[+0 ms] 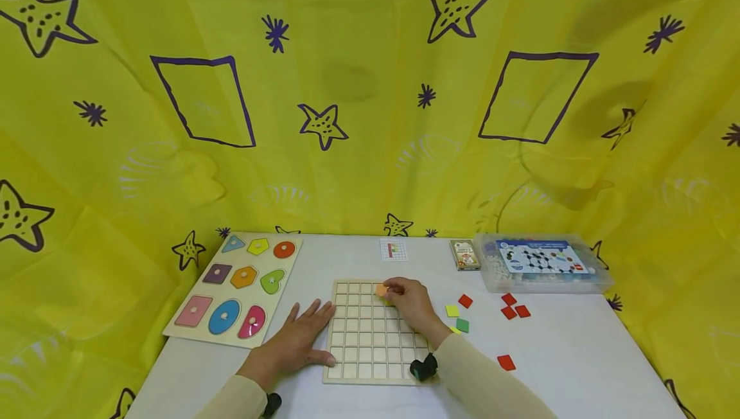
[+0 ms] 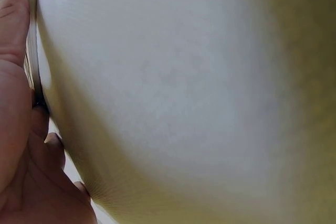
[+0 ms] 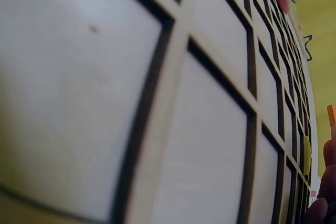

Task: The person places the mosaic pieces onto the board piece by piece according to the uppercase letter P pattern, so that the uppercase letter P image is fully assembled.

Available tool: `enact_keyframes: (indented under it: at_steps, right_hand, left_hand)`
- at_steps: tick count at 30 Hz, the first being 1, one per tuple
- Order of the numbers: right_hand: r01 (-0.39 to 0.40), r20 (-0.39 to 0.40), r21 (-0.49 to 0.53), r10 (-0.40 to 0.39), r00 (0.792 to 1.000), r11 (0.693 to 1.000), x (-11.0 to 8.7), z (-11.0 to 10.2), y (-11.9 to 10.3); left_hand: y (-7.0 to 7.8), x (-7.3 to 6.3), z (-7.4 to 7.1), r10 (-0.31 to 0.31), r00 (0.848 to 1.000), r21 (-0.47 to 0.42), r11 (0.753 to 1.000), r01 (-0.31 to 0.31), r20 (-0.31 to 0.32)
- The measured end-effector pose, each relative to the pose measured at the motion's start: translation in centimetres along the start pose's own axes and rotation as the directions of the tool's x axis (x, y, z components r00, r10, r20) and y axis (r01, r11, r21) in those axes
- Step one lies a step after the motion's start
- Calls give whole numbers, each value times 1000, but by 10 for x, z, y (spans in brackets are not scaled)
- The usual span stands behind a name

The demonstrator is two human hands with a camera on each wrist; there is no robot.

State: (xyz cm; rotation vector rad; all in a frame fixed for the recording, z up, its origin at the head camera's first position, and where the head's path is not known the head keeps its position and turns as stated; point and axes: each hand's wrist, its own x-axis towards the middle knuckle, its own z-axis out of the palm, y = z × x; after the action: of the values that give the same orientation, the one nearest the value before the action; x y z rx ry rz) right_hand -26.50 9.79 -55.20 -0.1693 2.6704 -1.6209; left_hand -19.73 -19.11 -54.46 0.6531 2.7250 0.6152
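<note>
A wooden grid board (image 1: 358,340) lies on the white table in front of me. My right hand (image 1: 415,303) reaches over its far part and pinches an orange square tile (image 1: 381,289) between thumb and fingers. In the right wrist view the orange tile (image 3: 331,115) stands up from the fingertips. Just by that hand, a yellow tile (image 3: 307,153) sits on the board. My left hand (image 1: 296,340) lies along the board's left edge, fingers extended and thumb spread, touching the rim. The left wrist view shows its fingers (image 2: 13,30) beside the board's side.
Right of the board lie a yellow tile (image 1: 452,310), a green tile (image 1: 462,326) and several red tiles (image 1: 506,362). Behind it are a small pattern card (image 1: 394,250), a card box (image 1: 465,255) and a clear plastic case (image 1: 491,277). A shape puzzle (image 1: 199,284) occupies the left.
</note>
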Motion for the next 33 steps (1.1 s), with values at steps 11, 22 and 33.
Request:
enact_keyframes:
  at_steps: [11, 22, 33]
  right_hand:
    - [40, 26, -80, -38, 999, 996, -3, 5, 2]
    - [121, 65, -133, -113, 991, 984, -5, 4, 5]
    - [170, 66, -215, -160, 985, 962, -4, 5, 5]
  left_hand:
    - [2, 0, 0, -5, 1000, -6, 1000, 5, 8]
    - [1, 0, 0, -9, 1000, -17, 1000, 9, 10]
    - [3, -1, -2, 4, 1000, -14, 1000, -4, 4]
